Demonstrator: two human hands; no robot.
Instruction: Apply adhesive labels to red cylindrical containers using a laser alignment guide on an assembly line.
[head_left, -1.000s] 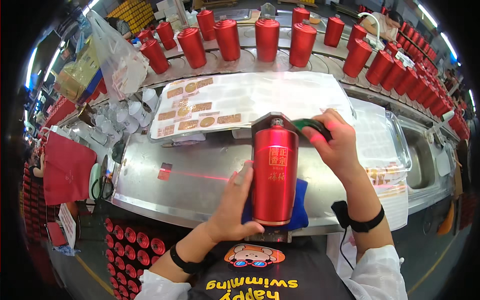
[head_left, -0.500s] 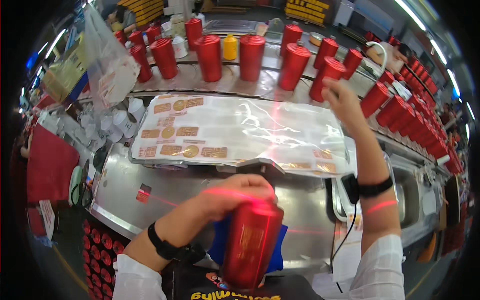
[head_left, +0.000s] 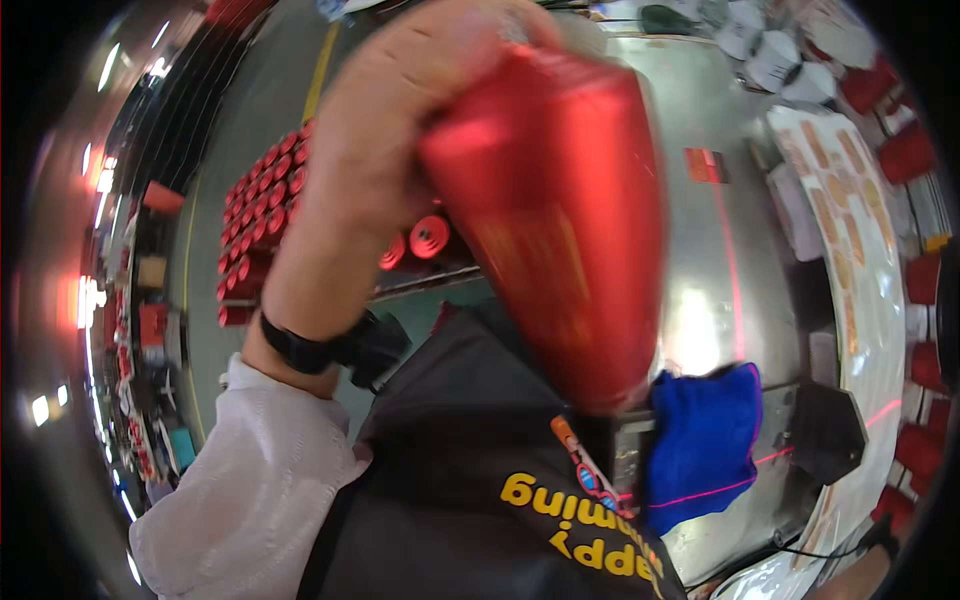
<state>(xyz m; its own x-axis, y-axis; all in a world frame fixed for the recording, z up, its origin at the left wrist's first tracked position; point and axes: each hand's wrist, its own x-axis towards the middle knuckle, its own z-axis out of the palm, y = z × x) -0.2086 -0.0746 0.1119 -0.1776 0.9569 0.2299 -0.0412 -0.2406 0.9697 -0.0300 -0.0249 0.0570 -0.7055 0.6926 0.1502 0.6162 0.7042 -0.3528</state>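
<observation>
My left hand [head_left: 440, 60] is closed round the neck of a red metallic bottle [head_left: 570, 230], at the top of the view. The bottle hangs tilted in front of my dark apron, blurred by motion, with a faint gold print on its side. Its lower end is close to a blue cloth [head_left: 705, 440] lying on the metal table [head_left: 700, 260]. Of my right arm [head_left: 865, 575] only the forearm with a black wristband shows at the lower right rim. My right hand itself is out of sight.
A sheet with gold and brown labels [head_left: 840, 190] lies along the table's right side. Red bottles [head_left: 925, 365] stand beyond it. White cups [head_left: 772, 60] are at the upper right. Several red bottles [head_left: 265, 200] stand packed in rows on the left, beside the table.
The view has swung to the left, showing the floor and the packed bottles. My left hand has raised the red bottle. My right hand, earlier near the row of bottles, has left the picture.
</observation>
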